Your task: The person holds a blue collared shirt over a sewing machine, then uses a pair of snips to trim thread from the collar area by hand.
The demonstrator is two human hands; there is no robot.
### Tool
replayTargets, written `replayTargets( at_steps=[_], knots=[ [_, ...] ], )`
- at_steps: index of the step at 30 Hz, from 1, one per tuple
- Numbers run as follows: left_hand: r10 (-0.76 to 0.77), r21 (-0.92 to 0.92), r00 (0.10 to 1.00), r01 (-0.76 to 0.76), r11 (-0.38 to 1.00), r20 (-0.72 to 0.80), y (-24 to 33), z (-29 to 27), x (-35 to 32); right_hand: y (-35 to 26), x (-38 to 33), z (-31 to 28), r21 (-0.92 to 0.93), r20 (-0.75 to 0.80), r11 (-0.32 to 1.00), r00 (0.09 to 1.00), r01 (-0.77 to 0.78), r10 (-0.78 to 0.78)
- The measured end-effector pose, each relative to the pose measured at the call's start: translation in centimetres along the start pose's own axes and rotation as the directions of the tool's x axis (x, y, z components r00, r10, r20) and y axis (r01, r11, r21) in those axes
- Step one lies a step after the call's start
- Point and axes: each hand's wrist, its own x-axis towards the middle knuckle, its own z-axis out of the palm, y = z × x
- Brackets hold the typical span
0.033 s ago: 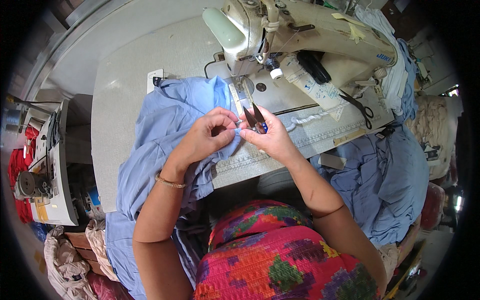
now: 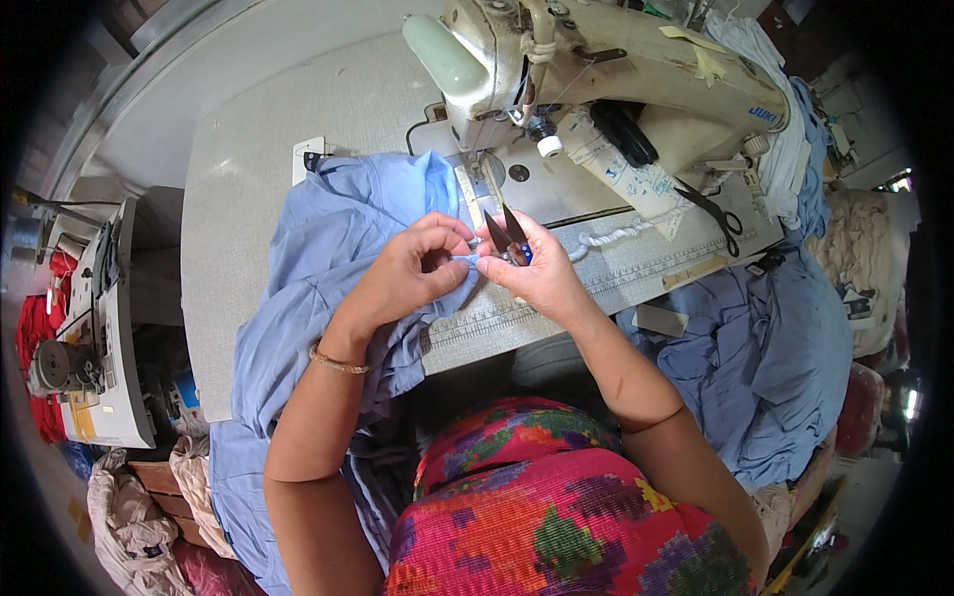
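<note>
A light blue garment (image 2: 318,248) lies over the grey sewing table (image 2: 248,139) and hangs down past its front edge. My left hand (image 2: 412,273) pinches a small fold of this garment just in front of the needle area. My right hand (image 2: 542,278) faces it, almost touching, and holds small thread snips (image 2: 505,230) with dark blades pointing up and away from me. The blade tips sit right by the pinched fabric edge. A thin bracelet is on my left wrist.
A cream industrial sewing machine (image 2: 606,70) stands at the back of the table. Black scissors (image 2: 717,214) and a white cord (image 2: 616,236) lie on its bed. More blue fabric (image 2: 765,348) is piled at the right. Another sewing machine (image 2: 94,328) stands at the left.
</note>
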Motion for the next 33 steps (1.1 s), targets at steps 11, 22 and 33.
replayTargets(
  at_steps=[11, 22, 33],
  knots=[
    [0.027, -0.006, 0.999, -0.027, 1.0, -0.039, -0.6, 0.2, 0.0, 0.5, 0.0, 0.4, -0.037, -0.002, 0.999, 1.0, 0.011, -0.011],
    [0.023, 0.063, 0.999, -0.026, 0.998, 0.04, 0.2, -0.1, 0.0, 0.2, -0.2, -0.1, -0.098, 0.005, 0.995, 1.0, 0.021, -0.02],
    [0.023, 0.061, 0.999, -0.025, 0.998, 0.039, 0.1, -0.1, -0.2, -2.4, -2.2, -1.6, -0.758, 0.257, 0.565, 0.945, 0.326, -0.201]
  ],
)
